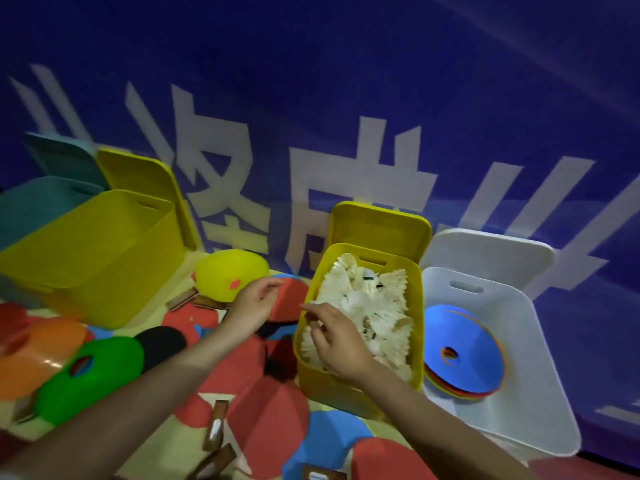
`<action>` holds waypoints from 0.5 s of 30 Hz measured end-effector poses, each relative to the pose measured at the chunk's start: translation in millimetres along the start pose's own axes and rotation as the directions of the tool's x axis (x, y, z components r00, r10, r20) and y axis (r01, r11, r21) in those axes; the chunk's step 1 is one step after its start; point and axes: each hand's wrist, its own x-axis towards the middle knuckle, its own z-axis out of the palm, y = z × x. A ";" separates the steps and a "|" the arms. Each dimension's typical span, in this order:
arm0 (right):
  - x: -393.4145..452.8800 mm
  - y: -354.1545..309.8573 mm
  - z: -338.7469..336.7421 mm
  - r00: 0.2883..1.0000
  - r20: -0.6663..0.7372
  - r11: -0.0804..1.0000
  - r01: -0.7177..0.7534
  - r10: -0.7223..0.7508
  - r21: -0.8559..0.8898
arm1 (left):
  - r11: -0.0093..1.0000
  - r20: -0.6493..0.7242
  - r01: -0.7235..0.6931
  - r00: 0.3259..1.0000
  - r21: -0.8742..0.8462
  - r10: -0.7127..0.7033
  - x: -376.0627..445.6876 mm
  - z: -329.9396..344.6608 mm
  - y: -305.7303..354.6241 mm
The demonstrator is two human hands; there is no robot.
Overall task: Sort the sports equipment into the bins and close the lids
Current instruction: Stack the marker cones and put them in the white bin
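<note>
A small yellow bin point(417, 327) is filled with white shuttlecocks point(374, 306); its lid point(379, 226) stands open behind it. My right hand point(334, 341) hovers over the bin's near left part, fingers loosely curled among the shuttlecocks; whether it pinches one is unclear. My left hand point(254, 303) hangs relaxed above the red table tennis paddles point(266, 410) to the left of the bin. A white bin point(519, 341) on the right holds stacked flat disc cones point(464, 351), blue on top.
A large yellow bin point(97, 258) with raised lid stands at the left, a teal bin point(38, 202) behind it. A yellow ball point(230, 273), green point(90, 372) and orange point(38, 355) cones and several paddles lie on the floor. A blue banner wall is behind.
</note>
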 end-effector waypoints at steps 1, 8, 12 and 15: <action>10.6 -7.7 12.9 1.000 0.002 1.000 -0.010 0.010 0.021 | 1.000 -0.011 0.014 1.000 0.016 -0.014 3.8 -16.5 -14.8; 69.5 -34.1 92.3 0.992 0.053 0.991 -0.115 0.112 0.062 | 0.981 -0.083 0.116 0.991 0.158 -0.104 17.7 -121.2 -112.2; 101.4 -30.5 131.5 0.971 0.090 0.974 -0.224 0.220 0.038 | 0.948 -0.088 0.203 0.978 0.246 -0.187 32.7 -165.8 -169.4; 126.7 -19.4 154.4 0.923 0.108 0.928 -0.372 0.370 0.004 | 0.876 -0.083 0.281 0.959 0.392 -0.270 38.4 -193.9 -215.1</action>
